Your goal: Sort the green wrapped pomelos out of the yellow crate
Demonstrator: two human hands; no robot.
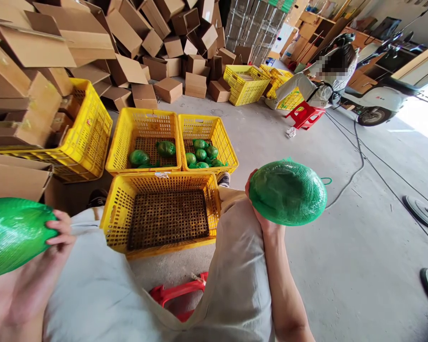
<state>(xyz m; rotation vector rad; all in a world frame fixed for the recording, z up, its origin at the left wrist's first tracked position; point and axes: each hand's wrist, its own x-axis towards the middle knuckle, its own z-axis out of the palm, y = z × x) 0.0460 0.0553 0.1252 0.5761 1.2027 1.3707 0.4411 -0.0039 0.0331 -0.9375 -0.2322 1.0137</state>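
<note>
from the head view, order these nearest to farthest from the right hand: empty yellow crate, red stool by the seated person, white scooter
Measured from the right hand:
1. Empty yellow crate, just left of it by the knees.
2. Red stool, ahead across the floor beside the seated person.
3. White scooter, farthest, at the back right.

Concrete floor [342, 266] carries yellow crates [164, 213], cardboard boxes [167, 88] and red stools [306, 114].

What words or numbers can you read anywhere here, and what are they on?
None can be read.
Small red mark on the white scooter: too blurred to read.
Small red label on the leftmost yellow plastic crate: too small to read.
Brown cardboard boxes: no print shows.
Green net-wrapped round fruits in the left hand and right hand: no label shows.
</note>
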